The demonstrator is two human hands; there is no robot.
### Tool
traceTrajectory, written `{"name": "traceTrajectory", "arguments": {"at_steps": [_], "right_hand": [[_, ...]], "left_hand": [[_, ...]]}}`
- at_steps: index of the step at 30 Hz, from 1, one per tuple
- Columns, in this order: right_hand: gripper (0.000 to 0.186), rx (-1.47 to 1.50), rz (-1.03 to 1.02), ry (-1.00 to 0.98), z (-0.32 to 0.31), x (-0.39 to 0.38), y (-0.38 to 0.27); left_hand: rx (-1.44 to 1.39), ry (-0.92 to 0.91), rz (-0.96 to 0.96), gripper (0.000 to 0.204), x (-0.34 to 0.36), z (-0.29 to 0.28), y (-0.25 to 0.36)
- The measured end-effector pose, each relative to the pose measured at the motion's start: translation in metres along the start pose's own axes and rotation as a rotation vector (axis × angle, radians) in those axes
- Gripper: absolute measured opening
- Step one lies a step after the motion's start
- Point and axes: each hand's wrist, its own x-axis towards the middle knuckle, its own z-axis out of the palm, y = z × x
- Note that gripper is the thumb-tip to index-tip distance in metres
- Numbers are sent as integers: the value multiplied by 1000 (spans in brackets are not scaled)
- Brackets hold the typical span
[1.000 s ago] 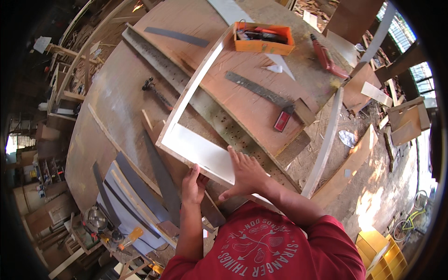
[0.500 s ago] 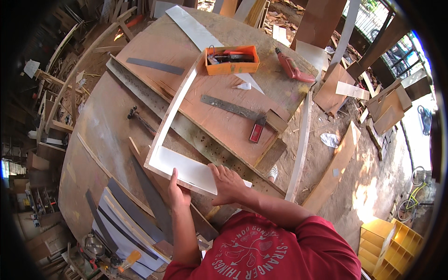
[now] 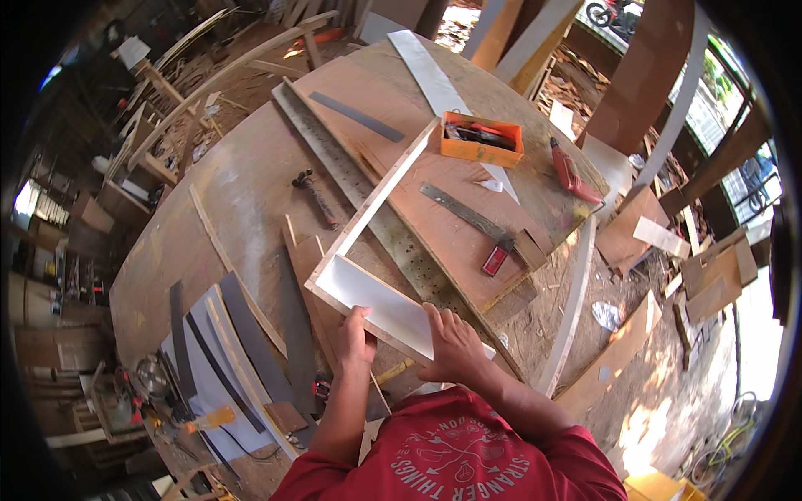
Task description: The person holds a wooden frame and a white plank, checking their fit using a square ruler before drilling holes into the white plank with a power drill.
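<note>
Cluttered open workshop, timber offcuts all round, big wooden worktable (image 3: pixel 167 259) in the middle of my feed. White-faced frame (image 3: pixel 380 302) is over the table's near edge, in front of the shirt; one long side reaches up to just beside the orange toolbox (image 3: pixel 482 152).

Left hand (image 3: pixel 356 344): thumb at the short board's near edge, fingers hidden, can't tell if it pinches. Right hand (image 3: pixel 458 344): fingers over the far edge, thumb on the near side, clasping the board.

Done, by my read: left corner looks joined, white inner faces on. Right end unconfirmed: forearm hides whether the curved white strip (image 3: pixel 572 301) connects. Hammer (image 3: pixel 317 200) and red drill (image 3: pixel 573 175) lie unheld, so I see no fastening under way.
</note>
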Motion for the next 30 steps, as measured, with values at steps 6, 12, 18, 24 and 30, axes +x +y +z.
{"name": "traceTrajectory", "arguments": {"at_steps": [6, 12, 18, 24, 30], "right_hand": [[119, -86, -33, -36, -16, -43, -13], [113, -166, -117, -29, -51, -83, 7], [124, -238, -285, 26, -96, -127, 65], [134, -240, -308, 128, -142, -164, 153], [103, -163, -176, 345, -215, -228, 255]], "left_hand": [[-16, -50, -10, 55, -67, -4, -9], [-184, -37, -102, 46, -118, 5, -43], [-230, -88, -51, 50, -162, 34, -100], [-303, -100, 108, 48, -195, 70, -167], [-439, 16, 145, 31, -221, 142, -270]]}}
